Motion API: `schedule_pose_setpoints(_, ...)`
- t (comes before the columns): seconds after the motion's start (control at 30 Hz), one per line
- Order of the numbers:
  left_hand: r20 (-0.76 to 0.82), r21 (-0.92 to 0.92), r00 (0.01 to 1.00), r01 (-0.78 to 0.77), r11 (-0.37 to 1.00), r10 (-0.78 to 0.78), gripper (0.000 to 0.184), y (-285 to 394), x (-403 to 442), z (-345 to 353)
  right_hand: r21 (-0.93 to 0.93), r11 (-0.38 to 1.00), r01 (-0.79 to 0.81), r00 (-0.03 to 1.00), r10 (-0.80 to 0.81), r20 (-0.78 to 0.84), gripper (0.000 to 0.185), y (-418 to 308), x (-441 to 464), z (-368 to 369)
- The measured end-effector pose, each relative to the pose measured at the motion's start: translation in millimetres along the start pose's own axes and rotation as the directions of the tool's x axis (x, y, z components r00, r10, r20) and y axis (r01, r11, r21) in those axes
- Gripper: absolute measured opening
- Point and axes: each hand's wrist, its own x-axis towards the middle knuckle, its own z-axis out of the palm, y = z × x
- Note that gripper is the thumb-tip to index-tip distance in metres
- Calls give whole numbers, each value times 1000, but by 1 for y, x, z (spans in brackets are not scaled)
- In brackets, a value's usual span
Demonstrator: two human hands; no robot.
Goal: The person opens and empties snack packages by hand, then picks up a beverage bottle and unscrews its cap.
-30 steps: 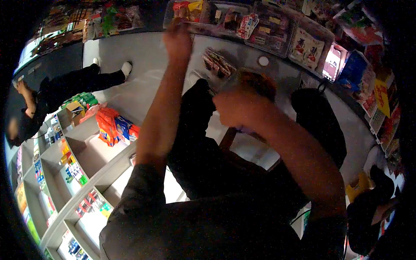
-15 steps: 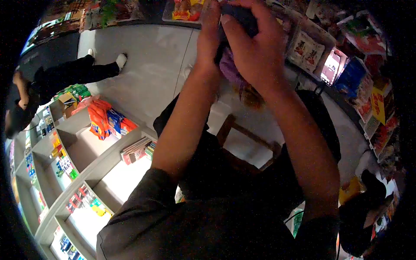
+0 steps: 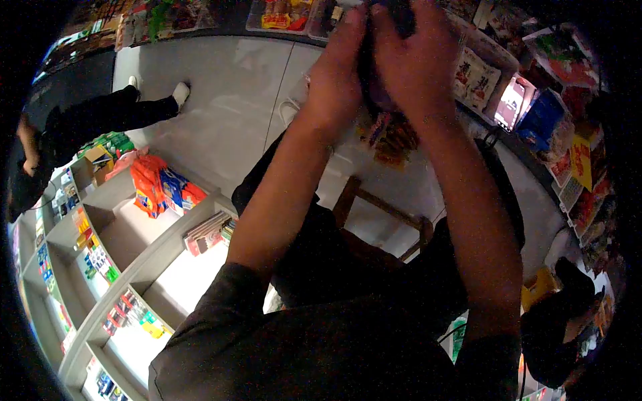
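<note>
Both hands are raised at the top of the view, close together around one dark item [image 3: 366,70]. Its kind is hard to make out, and a purple, cloth-like part [image 3: 380,99] shows at its lower end. On its left side my left hand [image 3: 340,77] grips it with bent fingers. From the right my right hand [image 3: 420,63] wraps round it, thumb lying along the dark surface. Below the hands is a blurred clutch of colourful packets [image 3: 390,144]. The upper end of the item is cut off by the frame edge.
A wooden stool [image 3: 348,200] stands by my legs. White shelving [image 3: 127,234] with boxes and orange bags [image 3: 148,180] is at left. A lit phone [image 3: 512,103] leans among packaged goods at right. One person [image 3: 100,120] stands at far left; another dark-clothed person [image 3: 562,334] is lower right.
My hands have moved slightly up with the dark item, and less of its purple part shows. The packets below are more exposed. The person at left has shifted a little in view.
</note>
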Motion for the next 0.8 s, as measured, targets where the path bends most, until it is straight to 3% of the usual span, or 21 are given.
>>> schedule_pose_setpoints(0.07,-78,141,996,-34,989,45,65,-1,-5,11,-49,981,-189,982,188,-22,21,6,9,-6)
schedule_pose_setpoints(0.17,-28,178,995,-87,980,93,63,-4,-5,7,-146,982,-120,990,129,51,24,7,8,-8)
schedule_pose_setpoints(0.2,16,162,994,-107,981,106,62,-3,-4,4,-37,989,-145,977,149,154,25,2,7,-5)
schedule_pose_setpoints(0.27,-19,-36,993,-117,992,116,60,6,-1,-1,166,961,-223,923,153,352,27,-12,-3,0)
schedule_pose_setpoints(0.3,-38,-136,992,-123,983,119,59,12,1,-7,157,937,-312,878,221,424,27,-24,-2,-2)
schedule_pose_setpoints(0.33,91,-87,974,-198,976,206,57,19,12,-28,141,906,-398,822,285,493,28,-39,2,-6)
schedule_pose_setpoints(0.37,36,-64,970,-237,969,239,57,9,13,-41,116,869,-480,755,343,558,28,-46,5,-8)
schedule_pose_setpoints(0.47,-71,69,954,-287,955,292,59,6,6,-18,201,975,-98,968,46,248,27,-4,-18,10)
schedule_pose_setpoints(0.57,-36,369,970,-212,905,241,68,-10,4,-16,124,992,-38,995,26,98,26,14,-12,13)
schedule_pose_setpoints(0.67,70,717,991,-131,685,116,79,-20,6,-12,-192,961,-198,980,198,-22,23,27,18,-4)
schedule_pose_setpoints(0.73,87,419,994,-92,903,61,75,-19,-5,-1,-222,920,-323,946,318,-59,23,15,24,-9)
schedule_pose_setpoints(0.77,99,248,994,-60,967,36,73,-17,-8,3,-233,893,-384,923,377,-78,22,8,23,-9)
schedule_pose_setpoints(0.8,66,197,996,-73,978,61,72,-14,-7,6,-243,889,-389,917,398,-11,22,1,19,-7)
